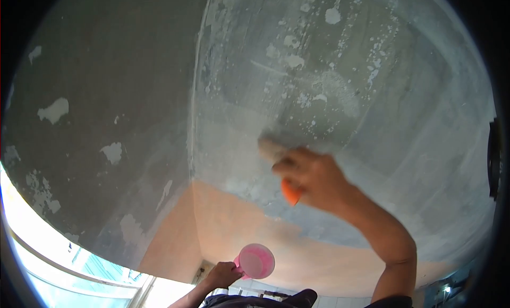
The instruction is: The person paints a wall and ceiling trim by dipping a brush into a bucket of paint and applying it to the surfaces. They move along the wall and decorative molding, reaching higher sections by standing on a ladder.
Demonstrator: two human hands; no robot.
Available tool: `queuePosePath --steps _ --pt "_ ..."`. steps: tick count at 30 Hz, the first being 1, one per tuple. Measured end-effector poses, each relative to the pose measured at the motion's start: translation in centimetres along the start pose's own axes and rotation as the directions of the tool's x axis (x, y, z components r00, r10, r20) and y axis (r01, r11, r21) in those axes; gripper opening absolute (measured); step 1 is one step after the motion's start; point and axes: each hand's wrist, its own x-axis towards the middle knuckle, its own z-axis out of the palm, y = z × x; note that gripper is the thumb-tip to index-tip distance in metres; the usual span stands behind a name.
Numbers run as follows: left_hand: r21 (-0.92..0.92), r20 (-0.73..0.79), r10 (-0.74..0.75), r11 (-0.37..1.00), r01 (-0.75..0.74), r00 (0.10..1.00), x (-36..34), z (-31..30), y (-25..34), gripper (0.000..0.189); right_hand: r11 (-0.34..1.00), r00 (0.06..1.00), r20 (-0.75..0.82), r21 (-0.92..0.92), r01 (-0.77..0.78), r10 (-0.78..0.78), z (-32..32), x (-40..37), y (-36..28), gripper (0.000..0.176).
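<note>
My right hand (313, 180) is wrapped round the orange handle of a paintbrush (268, 150). Its pale, blurred head meets the grey wall (372, 164), and a darker smear shows just above it. Lower down, my left hand (223, 276) grips a pink plastic mug (255, 261) by its handle. The mug's mouth faces me, and a pale pink inside shows; I cannot make out whether it holds liquid. White flecks and flaked patches mark the wall above the brush.
A vertical corner line (193, 111) divides the grey wall from a darker wall (122, 90) with peeled patches at left. Below runs a peach-coloured band (228, 212). A bright window (69, 279) lies at lower left, and a dark object (494, 159) at the right edge.
</note>
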Motion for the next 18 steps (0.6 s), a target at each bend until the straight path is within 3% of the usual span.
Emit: queuePosePath --steps 3,4,5,6,9,12,14,16,18 --pt "0.015 0.038 -0.024 1.000 0.024 0.999 0.1 -0.5 0.7 0.049 0.999 0.973 -0.229 -0.045 0.019 -0.028 -7.1 3.7 4.6 0.017" --pt "0.003 0.046 -0.033 0.999 0.033 0.998 -0.1 -0.7 1.1 0.050 0.991 0.962 -0.244 -0.012 -0.131 0.124 -10.4 5.1 4.6 0.017" --pt "-0.008 0.055 -0.044 0.999 0.045 0.998 -0.2 -0.8 1.4 0.051 0.986 0.926 -0.365 -0.091 -0.141 0.099 -12.5 6.4 6.3 0.019" --pt "-0.003 0.055 -0.046 0.999 0.046 0.997 -0.1 -0.8 1.4 0.051 0.944 0.896 -0.443 -0.285 -0.167 0.025 -14.5 7.9 8.3 0.019" --pt "-0.023 0.062 -0.050 0.998 0.051 0.997 0.0 -0.4 1.6 0.050 0.697 0.895 -0.399 -0.699 -0.157 -0.198 -20.9 11.1 5.9 0.015" --pt "-0.016 0.048 -0.035 0.999 0.036 0.998 0.2 -0.3 1.9 0.050 0.622 0.891 -0.377 -0.769 -0.149 -0.252 -20.6 11.6 8.1 0.027" --pt "-0.054 0.038 -0.031 0.998 0.033 0.999 0.2 0.0 1.7 0.050 0.507 0.937 -0.325 -0.834 -0.220 -0.128 -16.5 10.0 8.9 0.020" --pt "-0.058 0.049 -0.031 0.998 0.034 0.998 0.5 -0.1 2.0 0.050 0.506 0.951 -0.183 -0.862 -0.034 -0.249 -11.4 7.8 7.5 0.025" --pt "-0.057 0.064 -0.041 0.997 0.045 0.997 0.4 -0.1 1.9 0.051 0.685 0.957 -0.068 -0.713 0.152 -0.283 -5.4 4.4 5.8 0.016"
